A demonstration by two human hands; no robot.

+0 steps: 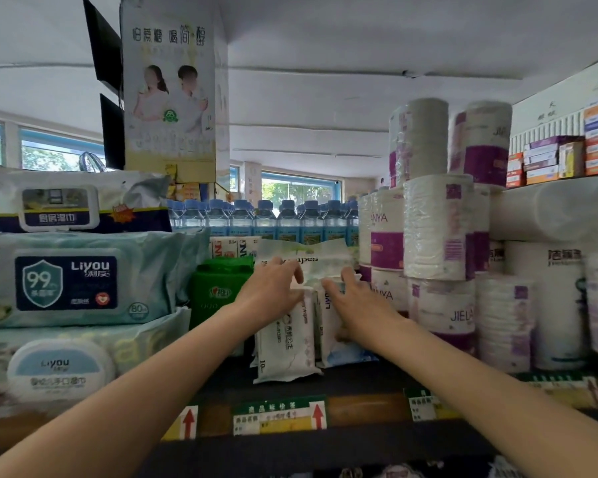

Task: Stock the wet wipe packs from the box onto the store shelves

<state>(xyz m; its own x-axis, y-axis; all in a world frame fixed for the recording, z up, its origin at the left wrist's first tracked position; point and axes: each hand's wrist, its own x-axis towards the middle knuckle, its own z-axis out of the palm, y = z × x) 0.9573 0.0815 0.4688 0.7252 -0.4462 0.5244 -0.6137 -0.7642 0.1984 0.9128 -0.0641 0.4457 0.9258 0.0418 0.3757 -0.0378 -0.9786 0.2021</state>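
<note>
Small white wet wipe packs (285,343) stand upright in a row on the dark shelf (359,381). A larger white pack labelled "wipes" (313,262) lies across their tops. My left hand (273,288) reaches in from the left, and its fingers touch the front of that top pack and the upright packs below. My right hand (354,301) reaches in from the right, fingers spread over the right-hand upright packs and the lower edge of the top pack. The box is out of view.
Big Liyou wipe packs (80,281) are stacked at the left, a green pack (218,288) beside them. Toilet paper rolls (435,243) tower at the right. Water bottles (266,219) line the back. Price tags (280,414) run along the shelf's front edge.
</note>
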